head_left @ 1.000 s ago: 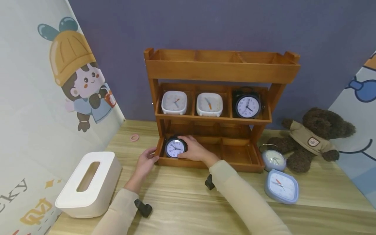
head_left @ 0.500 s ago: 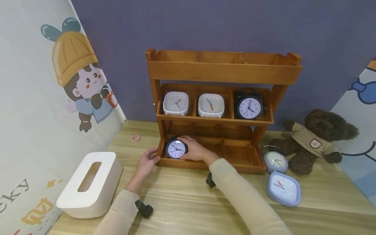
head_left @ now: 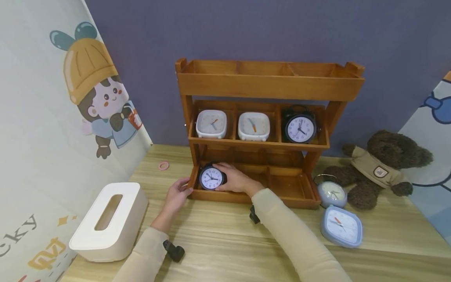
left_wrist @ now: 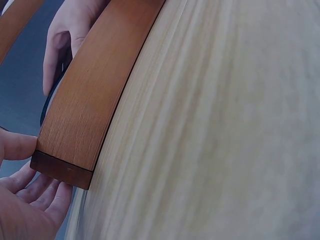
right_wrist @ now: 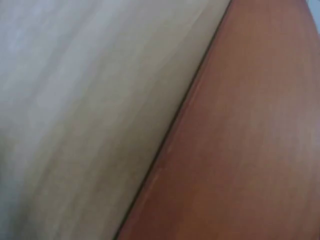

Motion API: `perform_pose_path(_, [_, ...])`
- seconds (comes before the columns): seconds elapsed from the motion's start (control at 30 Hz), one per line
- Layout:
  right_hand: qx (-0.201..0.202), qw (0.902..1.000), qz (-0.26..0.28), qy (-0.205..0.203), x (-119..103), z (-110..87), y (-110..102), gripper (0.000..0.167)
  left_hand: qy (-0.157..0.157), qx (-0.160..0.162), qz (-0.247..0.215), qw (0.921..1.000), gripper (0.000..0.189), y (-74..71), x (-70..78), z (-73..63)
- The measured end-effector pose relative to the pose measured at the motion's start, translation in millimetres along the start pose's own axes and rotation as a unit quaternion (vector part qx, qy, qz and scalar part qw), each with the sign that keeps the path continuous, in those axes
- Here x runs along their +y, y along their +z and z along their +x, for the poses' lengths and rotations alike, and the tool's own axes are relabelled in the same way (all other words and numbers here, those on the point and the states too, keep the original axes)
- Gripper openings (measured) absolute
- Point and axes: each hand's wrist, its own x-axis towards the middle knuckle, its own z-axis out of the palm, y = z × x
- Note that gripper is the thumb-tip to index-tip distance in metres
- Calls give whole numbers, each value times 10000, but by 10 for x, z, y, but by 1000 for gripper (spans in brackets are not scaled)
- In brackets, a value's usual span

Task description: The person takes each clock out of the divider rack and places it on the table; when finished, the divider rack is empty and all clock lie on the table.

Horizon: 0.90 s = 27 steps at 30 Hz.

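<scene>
My right hand (head_left: 235, 178) holds a round black alarm clock (head_left: 211, 178) by its right side, thumb at the lower front edge and fingers over the top. The clock stands face forward in the bottom left compartment of a brown wooden shelf (head_left: 267, 87). My left hand (head_left: 176, 194) touches the left end of that bottom tier. In the left wrist view its thumb lies against the tier's corner, and the fingers (left_wrist: 45, 192) rest along the end piece (left_wrist: 62, 170). The right wrist view shows only the wooden front board (right_wrist: 240, 140) and tabletop, blurred.
The middle tier bears two white square clocks (head_left: 211, 123) (head_left: 253, 126) and a black alarm clock (head_left: 300, 129). Right of the shelf are a round bluish clock (head_left: 332, 194), a blue square clock (head_left: 341, 226) and a teddy bear (head_left: 378, 168). A white tissue box (head_left: 132, 219) and pink ring (head_left: 163, 165) are left.
The head view has shifted slightly, so the scene sits a little further right. Both hands and the held alarm clock keep their places at the shelf.
</scene>
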Motion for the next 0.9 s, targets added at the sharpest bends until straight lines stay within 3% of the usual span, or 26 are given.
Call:
perform_pose_path(0.4, [200,9996,-119,-165,32,39,64,96,-12,-6,-66,10000,45,7,9,-6])
perform_pose_path(0.9, [549,9974,-215,-407,84,51,83,91,-11,18,-118,9999,45,7,18,-12])
